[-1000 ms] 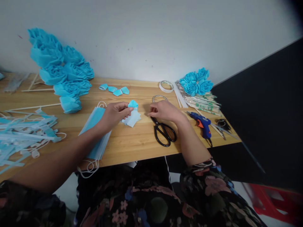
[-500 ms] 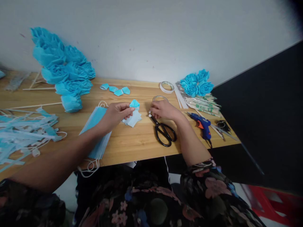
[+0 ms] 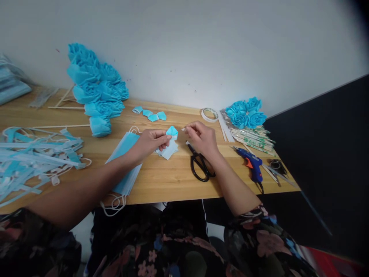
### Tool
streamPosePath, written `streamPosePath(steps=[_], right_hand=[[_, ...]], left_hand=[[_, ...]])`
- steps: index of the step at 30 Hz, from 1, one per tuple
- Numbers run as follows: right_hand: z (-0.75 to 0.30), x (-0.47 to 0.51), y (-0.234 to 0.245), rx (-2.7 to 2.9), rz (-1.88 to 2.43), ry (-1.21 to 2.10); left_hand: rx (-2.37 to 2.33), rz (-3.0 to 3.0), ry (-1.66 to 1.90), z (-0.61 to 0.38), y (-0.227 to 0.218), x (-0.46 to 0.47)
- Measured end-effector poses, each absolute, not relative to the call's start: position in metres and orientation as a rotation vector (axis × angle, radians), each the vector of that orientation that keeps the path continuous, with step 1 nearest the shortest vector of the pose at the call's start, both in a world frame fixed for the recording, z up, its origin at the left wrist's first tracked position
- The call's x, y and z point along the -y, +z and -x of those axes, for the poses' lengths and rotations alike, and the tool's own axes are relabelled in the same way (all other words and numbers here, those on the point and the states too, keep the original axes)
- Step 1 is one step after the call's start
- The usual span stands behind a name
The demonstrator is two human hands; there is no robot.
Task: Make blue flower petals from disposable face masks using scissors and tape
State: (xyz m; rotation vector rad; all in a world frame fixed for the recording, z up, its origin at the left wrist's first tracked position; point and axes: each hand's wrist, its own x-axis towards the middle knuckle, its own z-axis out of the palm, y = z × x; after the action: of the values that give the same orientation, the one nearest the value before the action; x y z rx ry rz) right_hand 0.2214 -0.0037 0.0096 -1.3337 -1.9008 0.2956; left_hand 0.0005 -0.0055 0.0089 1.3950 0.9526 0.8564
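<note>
My left hand point(image 3: 151, 141) is closed in a pinch on a small folded blue fabric piece point(image 3: 172, 131), held just above a few pale cut squares point(image 3: 169, 150) on the wooden table point(image 3: 161, 177). My right hand point(image 3: 201, 137) hovers close to the right of it, fingers pinched on a tiny white scrap that I cannot make out. Black scissors point(image 3: 198, 166) lie under my right wrist. A stack of blue face masks point(image 3: 124, 161) rests beneath my left forearm.
Blue fabric flowers on sticks point(image 3: 96, 92) lean at the back left; a smaller bunch point(image 3: 245, 112) tops packets of chopsticks at the right. Tape roll point(image 3: 209, 114), blue glue gun point(image 3: 251, 163), folded petals point(image 3: 150, 114) and a heap of cut strips point(image 3: 34, 152) lie around.
My right hand lifted off the scissors and moved left toward the folded piece in my left hand. The camera view shifted slightly left and down.
</note>
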Motion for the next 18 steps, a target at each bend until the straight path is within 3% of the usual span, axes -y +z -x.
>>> streamPosePath(steps=[7,18], right_hand=[[-0.208,0.015,0.016,1.994,0.844,-0.26],[-0.205,0.013,0.012,2.09,0.852,-0.526]], left_hand=[[-0.956,-1.334,0.803,-0.001,0.013,0.008],[-0.934,-1.348,0.778,-0.002,0.01,0.008]])
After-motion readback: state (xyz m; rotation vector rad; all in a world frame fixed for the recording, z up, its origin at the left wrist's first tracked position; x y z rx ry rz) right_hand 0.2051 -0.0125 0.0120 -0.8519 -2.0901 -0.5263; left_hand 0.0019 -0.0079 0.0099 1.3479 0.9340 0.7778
